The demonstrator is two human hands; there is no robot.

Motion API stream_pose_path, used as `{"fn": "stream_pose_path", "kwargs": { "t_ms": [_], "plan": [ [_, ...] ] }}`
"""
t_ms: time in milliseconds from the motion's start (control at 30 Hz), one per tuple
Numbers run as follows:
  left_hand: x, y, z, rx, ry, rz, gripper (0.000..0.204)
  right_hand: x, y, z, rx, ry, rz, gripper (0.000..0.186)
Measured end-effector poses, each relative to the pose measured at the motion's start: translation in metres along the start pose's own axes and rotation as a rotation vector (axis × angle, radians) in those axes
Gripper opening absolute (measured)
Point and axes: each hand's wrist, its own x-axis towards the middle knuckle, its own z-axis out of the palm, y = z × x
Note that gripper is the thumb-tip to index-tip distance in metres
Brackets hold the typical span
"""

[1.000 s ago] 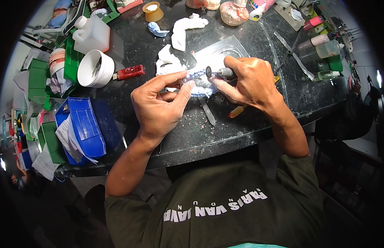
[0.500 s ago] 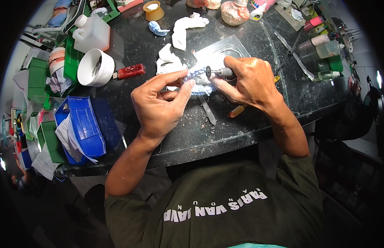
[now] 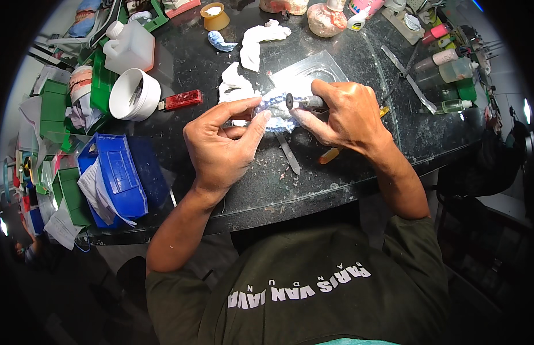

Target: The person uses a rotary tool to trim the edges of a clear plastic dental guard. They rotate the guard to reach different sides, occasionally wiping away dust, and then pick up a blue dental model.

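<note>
My left hand [image 3: 224, 146] pinches a small pale blue and white cast [image 3: 271, 103] between thumb and fingers, just above the dark worktop [image 3: 313, 172]. My right hand [image 3: 344, 118] grips a grey rotary handpiece [image 3: 304, 102], whose round head points left and touches the cast. A metal spatula [image 3: 290, 155] and an orange-handled tool [image 3: 331, 154] lie on the worktop just below my hands. A clear plate [image 3: 313, 69] sits behind them.
White crumpled tissues [image 3: 252, 43], a red lighter [image 3: 182, 100], a white cup [image 3: 134, 95] and a white jug [image 3: 130, 47] stand to the left. Blue bins [image 3: 120, 175] and green boxes [image 3: 54, 109] crowd the left edge. Bottles [image 3: 454, 69] line the right.
Both hands stay together at the cast; the handpiece head has shifted slightly along it. Nothing else moved.
</note>
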Motion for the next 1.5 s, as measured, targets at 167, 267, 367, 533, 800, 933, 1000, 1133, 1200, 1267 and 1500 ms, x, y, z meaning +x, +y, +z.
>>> {"fn": "stream_pose_path", "kwargs": {
  "t_ms": [167, 267, 367, 533, 800, 933, 1000, 1133, 1200, 1267, 1500],
  "plan": [
    [0.005, 0.000, -0.003, -0.061, 0.052, -0.023, 0.026, -0.001, -0.004, -0.009, 0.092, 0.028, -0.096, 0.056],
    [0.006, -0.001, -0.007, -0.040, 0.070, 0.005, 0.025, -0.001, -0.009, -0.007, 0.049, 0.016, -0.134, 0.057],
    [0.006, -0.002, -0.009, -0.051, 0.083, -0.023, 0.024, -0.001, -0.009, 0.000, 0.030, 0.002, -0.119, 0.055],
    [0.006, -0.004, -0.009, -0.078, 0.098, -0.038, 0.022, -0.001, -0.010, 0.004, 0.009, 0.029, -0.100, 0.053],
    [0.006, -0.005, -0.011, -0.024, 0.100, -0.029, 0.019, 0.000, -0.013, 0.007, -0.030, 0.012, -0.094, 0.054],
    [0.006, -0.007, -0.010, -0.036, 0.107, -0.043, 0.019, 0.000, -0.012, 0.007, -0.052, -0.001, -0.102, 0.054],
    [0.006, -0.006, -0.010, -0.035, 0.103, -0.027, 0.019, 0.000, -0.012, 0.007, -0.064, -0.014, -0.089, 0.055],
    [0.006, -0.008, -0.011, -0.028, 0.107, -0.017, 0.019, 0.000, -0.013, 0.008, -0.064, -0.008, -0.087, 0.055],
    [0.006, -0.006, -0.011, -0.024, 0.101, -0.019, 0.018, 0.000, -0.012, 0.010, -0.059, 0.006, -0.083, 0.056],
    [0.006, -0.007, -0.011, -0.028, 0.104, -0.018, 0.018, 0.000, -0.012, 0.011, -0.058, 0.002, -0.076, 0.056],
    [0.005, -0.005, -0.011, -0.025, 0.104, -0.017, 0.019, 0.000, -0.012, 0.011, -0.057, 0.000, -0.076, 0.056]
  ]
}}
